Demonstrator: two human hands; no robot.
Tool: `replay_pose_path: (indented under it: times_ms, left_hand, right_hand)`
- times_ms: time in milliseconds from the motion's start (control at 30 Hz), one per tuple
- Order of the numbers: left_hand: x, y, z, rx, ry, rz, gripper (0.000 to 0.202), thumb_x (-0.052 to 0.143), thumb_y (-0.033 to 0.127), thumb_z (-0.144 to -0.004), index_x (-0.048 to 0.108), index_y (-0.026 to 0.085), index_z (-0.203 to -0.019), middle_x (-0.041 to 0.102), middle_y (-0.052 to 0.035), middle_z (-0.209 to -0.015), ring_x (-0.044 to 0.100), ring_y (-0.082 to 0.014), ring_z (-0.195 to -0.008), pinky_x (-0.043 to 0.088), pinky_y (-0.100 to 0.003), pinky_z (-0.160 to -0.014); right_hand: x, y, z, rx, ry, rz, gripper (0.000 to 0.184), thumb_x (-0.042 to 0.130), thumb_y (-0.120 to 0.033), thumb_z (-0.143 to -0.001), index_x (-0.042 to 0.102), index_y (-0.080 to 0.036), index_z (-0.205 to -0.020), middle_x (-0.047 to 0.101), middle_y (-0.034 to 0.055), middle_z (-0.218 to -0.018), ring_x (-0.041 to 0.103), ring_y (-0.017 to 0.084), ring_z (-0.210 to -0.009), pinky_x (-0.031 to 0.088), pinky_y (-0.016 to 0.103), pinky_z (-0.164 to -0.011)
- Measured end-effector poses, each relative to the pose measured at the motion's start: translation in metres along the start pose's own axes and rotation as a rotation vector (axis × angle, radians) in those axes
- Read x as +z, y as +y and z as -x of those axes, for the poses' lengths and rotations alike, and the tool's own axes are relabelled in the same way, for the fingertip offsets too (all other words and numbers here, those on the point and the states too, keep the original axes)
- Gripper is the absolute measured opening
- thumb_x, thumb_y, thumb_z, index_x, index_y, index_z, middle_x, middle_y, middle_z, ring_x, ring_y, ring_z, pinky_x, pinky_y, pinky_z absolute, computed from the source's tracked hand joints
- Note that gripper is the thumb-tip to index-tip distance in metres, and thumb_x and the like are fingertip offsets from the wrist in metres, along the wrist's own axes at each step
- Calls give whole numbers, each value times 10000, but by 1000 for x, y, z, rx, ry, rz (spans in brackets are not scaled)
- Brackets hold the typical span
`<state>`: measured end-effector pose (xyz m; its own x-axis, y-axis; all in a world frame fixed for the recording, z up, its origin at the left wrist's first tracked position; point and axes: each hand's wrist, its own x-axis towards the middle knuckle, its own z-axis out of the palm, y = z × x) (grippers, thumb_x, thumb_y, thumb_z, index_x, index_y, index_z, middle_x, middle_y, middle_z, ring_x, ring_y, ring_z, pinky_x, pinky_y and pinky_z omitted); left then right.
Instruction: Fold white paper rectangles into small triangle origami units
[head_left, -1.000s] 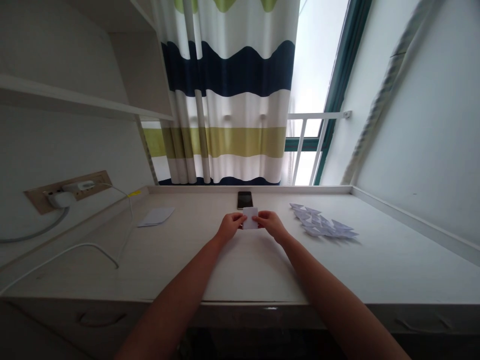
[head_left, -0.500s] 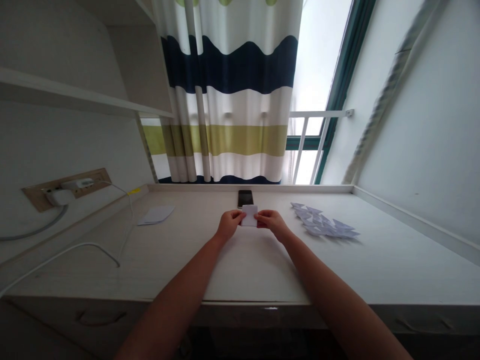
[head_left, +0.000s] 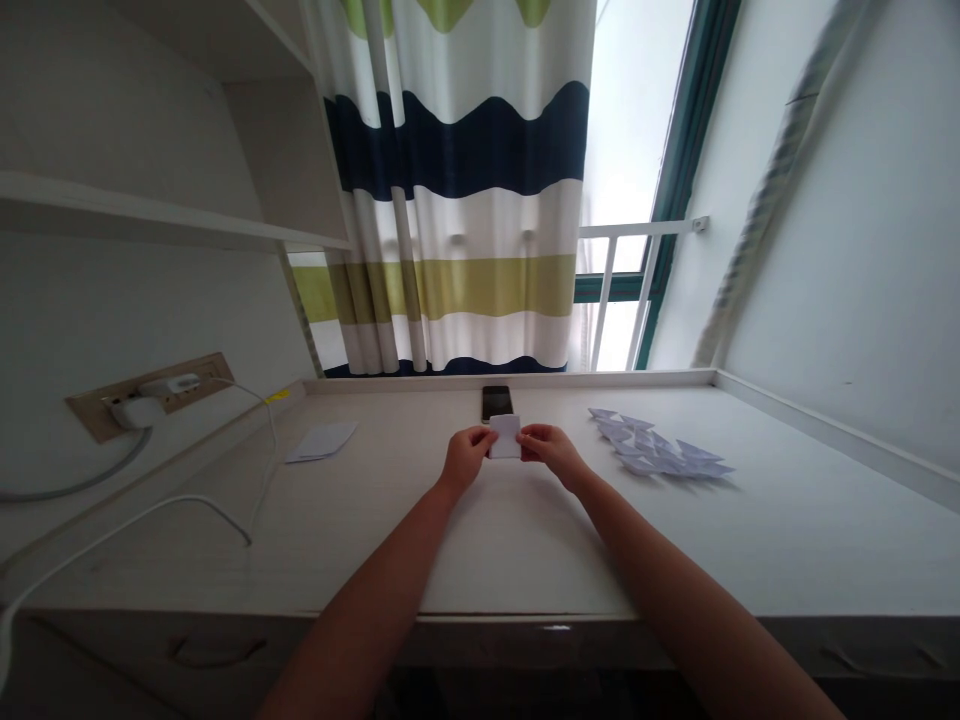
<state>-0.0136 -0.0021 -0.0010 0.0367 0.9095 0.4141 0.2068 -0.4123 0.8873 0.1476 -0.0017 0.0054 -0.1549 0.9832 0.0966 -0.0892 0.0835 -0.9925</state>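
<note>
A drawer handle (head_left: 217,655) shows on the front below the worktop (head_left: 517,560). The person's two forearms reach in over the near edge. A white cable (head_left: 196,498) curves across the left part of the worktop. Near the middle, the left hand (head_left: 465,457) pinches the left edge of a small white folded paper (head_left: 505,437), thumb in front, and the right hand (head_left: 553,452) grips its right edge the same way. Whether its lower edge touches the surface, I cannot tell. To the right lies a cluster of pointed paper pieces (head_left: 652,447); well to the left, some flat white sheets (head_left: 321,441). Just beyond the folded paper lies a dark phone (head_left: 496,402). Farther back hangs a striped curtain (head_left: 465,150), beside a white railing (head_left: 634,230) and a bright window (head_left: 634,120).
</note>
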Motion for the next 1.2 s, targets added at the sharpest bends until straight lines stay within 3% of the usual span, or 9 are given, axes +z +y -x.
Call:
replay_pose_path:
  times_ms: [400, 567, 800, 1000, 1200]
  left_hand:
    - [-2, 2, 0, 41, 36, -43, 258, 540, 369, -687, 578, 131, -597, 495, 17, -523, 447, -95, -507, 353, -213, -501]
    - [-4, -1, -2, 51, 47, -72, 275, 534, 387, -693, 578, 133, -598, 488, 16, -520, 448, -98, -514, 353, -214, -506]
    - [-5, -1, -2, 33, 23, -36, 281, 546, 399, -684, 597, 128, -630, 517, 5, -541, 470, -105, -531, 368, -216, -513]
    - [-2, 4, 0, 1, -35, 9, 265, 575, 387, -656, 593, 127, -605, 518, 11, -526, 460, -98, -508, 366, -215, -503]
    - [-1, 4, 0, -10, -48, 38, 249, 582, 370, -650, 588, 126, -600, 518, 14, -533, 460, -96, -511, 367, -219, -513]
  right_hand:
    - [3, -2, 2, 18, -46, 59, 218, 686, -303, -591, 555, -137, -640, 584, -9, -506, 551, 90, -487, 458, 250, -554]
    - [3, -2, 3, 3, -89, 56, 265, 719, -302, -530, 542, -139, -640, 588, -14, -520, 544, 88, -495, 444, 246, -551]
    - [5, -2, 4, -51, -55, 74, 264, 703, -339, -538, 543, -148, -626, 571, -21, -526, 528, 93, -513, 433, 259, -559]
    - [1, -4, 3, -119, 49, 91, 244, 676, -352, -564, 580, -147, -657, 580, -11, -583, 526, 106, -563, 428, 277, -589]
    - [0, -2, 0, -128, 40, 23, 234, 676, -341, -549, 552, -152, -611, 546, -35, -534, 501, 95, -527, 413, 270, -572]
